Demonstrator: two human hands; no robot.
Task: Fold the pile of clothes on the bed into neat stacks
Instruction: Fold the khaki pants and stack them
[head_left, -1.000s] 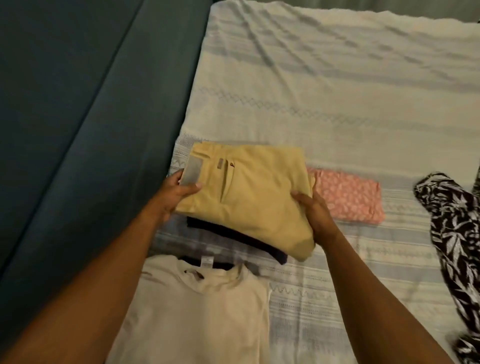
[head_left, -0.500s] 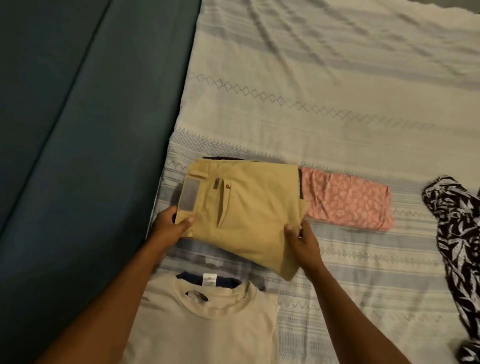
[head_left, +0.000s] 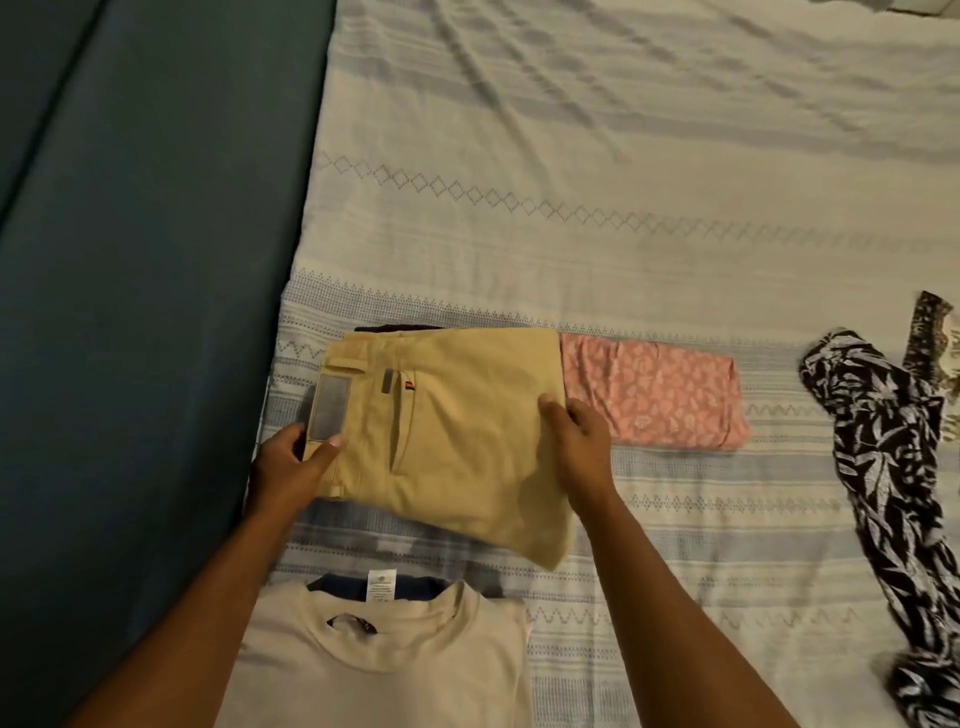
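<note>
Lying nearest, between the forearms, a cream shirt (head_left: 384, 670) shows its round collar, smooth and flat. Beyond it both hands clasp the folded tan trousers (head_left: 457, 426). The left hand (head_left: 291, 465) pinches the waistband edge, thumb on top beside a grey patch. The right hand (head_left: 582, 447) grips the opposite edge, fingers curled. The trousers form a thick rectangle over a dark garment (head_left: 400, 327) peeking out past the hands. Just right of the right hand sits a folded pink patterned cloth (head_left: 654, 395); farther right, a crumpled black-and-white leafy garment (head_left: 893, 457), all on a striped woven bedspread (head_left: 571, 208).
</note>
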